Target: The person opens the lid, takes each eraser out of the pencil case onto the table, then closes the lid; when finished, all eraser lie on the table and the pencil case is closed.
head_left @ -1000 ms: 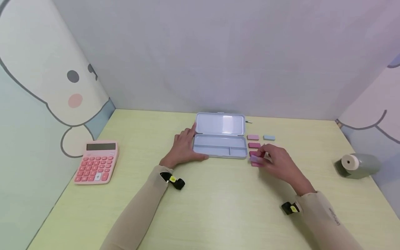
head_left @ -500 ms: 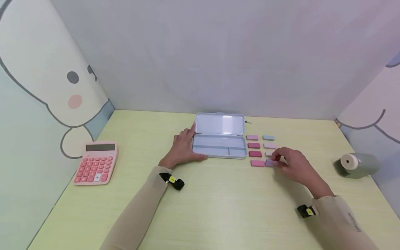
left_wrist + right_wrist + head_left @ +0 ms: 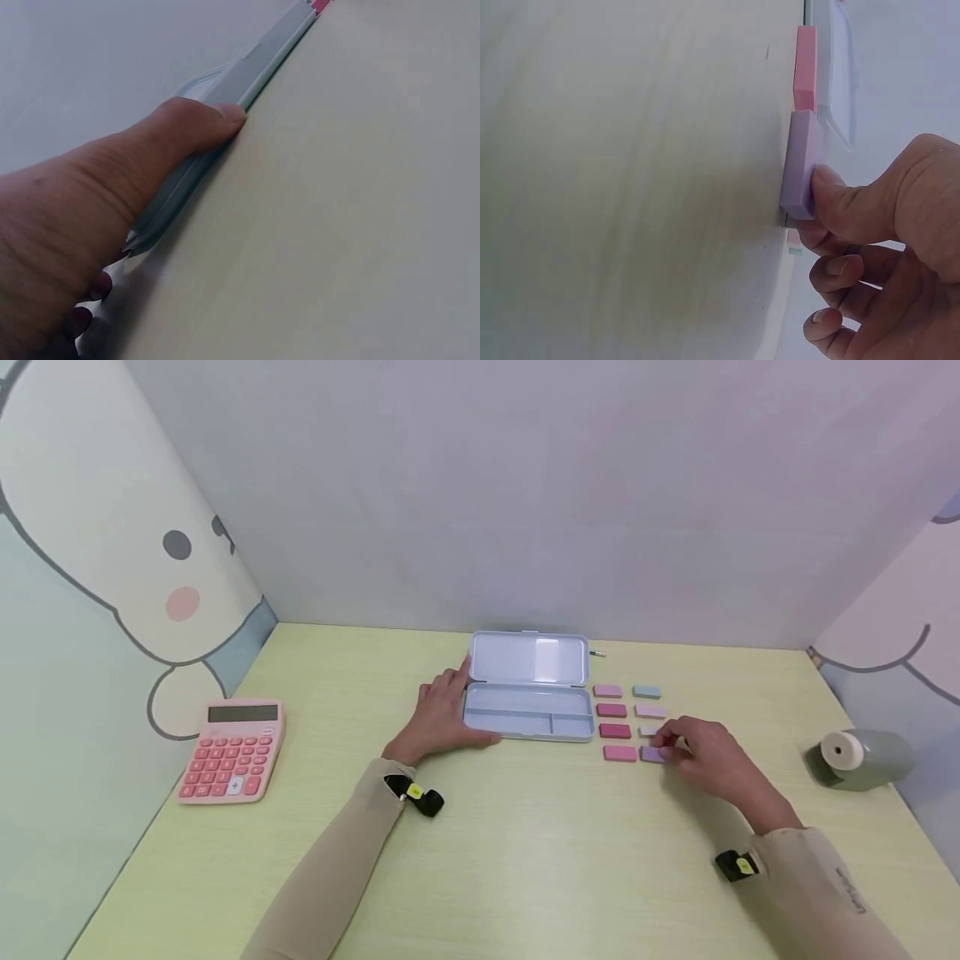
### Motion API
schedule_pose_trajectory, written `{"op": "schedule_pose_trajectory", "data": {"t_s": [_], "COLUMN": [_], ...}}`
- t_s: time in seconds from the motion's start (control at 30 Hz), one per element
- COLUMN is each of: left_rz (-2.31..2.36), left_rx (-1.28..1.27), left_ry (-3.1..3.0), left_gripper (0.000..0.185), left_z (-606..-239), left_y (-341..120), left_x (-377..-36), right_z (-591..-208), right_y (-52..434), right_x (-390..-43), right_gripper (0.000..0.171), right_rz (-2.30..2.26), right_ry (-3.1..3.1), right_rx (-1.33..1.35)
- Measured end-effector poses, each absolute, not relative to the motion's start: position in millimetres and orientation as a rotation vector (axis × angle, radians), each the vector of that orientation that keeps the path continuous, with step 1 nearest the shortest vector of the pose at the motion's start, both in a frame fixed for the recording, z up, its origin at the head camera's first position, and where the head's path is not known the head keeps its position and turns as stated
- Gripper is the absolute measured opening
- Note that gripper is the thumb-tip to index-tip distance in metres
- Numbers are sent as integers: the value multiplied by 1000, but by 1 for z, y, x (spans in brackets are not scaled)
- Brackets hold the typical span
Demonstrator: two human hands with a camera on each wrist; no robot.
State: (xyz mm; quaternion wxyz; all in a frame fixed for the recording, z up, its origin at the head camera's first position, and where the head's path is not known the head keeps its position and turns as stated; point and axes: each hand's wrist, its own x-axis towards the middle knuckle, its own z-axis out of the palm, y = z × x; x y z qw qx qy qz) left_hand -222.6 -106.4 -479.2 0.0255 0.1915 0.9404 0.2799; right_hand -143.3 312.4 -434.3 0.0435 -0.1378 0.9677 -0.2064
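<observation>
An open, light blue pencil case (image 3: 510, 698) lies at the back middle, its lid tipped back and compartments bare. My left hand (image 3: 442, 714) holds its left end; in the left wrist view the thumb (image 3: 214, 124) presses the front edge. On the right, my right hand (image 3: 705, 760) pinches a small purple rectangular block (image 3: 799, 161) between thumb and fingers, at the front of the right column. This block stands end to end with a pink block (image 3: 620, 753). A small pale block (image 3: 648, 731) behind it is partly covered by my fingers.
Two columns of blocks stand right of the case, including dark pink blocks (image 3: 613, 731), a lilac block (image 3: 650, 712) and a blue block (image 3: 647, 692). A pencil-like tip (image 3: 597, 653) shows beside the lid. A pink calculator (image 3: 232, 752) lies left; a grey-green device (image 3: 858, 760) stands right.
My right hand has moved right with the purple block, from above the pink column down to the front of the right column. The left hand and the case have stayed in place.
</observation>
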Motion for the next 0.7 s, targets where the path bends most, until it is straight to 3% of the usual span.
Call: {"op": "schedule_pose_trajectory", "data": {"t_s": [0.37, 0.7], "left_rz": [860, 865], "left_rx": [606, 610], "left_ry": [2913, 2931], "left_gripper": [147, 148], "left_z": [-480, -481], "left_y": [-106, -107], "left_x": [-223, -223], "right_z": [-423, -414], "right_y": [300, 282], "right_x": [-154, -185], "right_gripper": [12, 40], "right_rz": [-742, -935], "right_ry": [3013, 2972], "right_rx": [-441, -408]}}
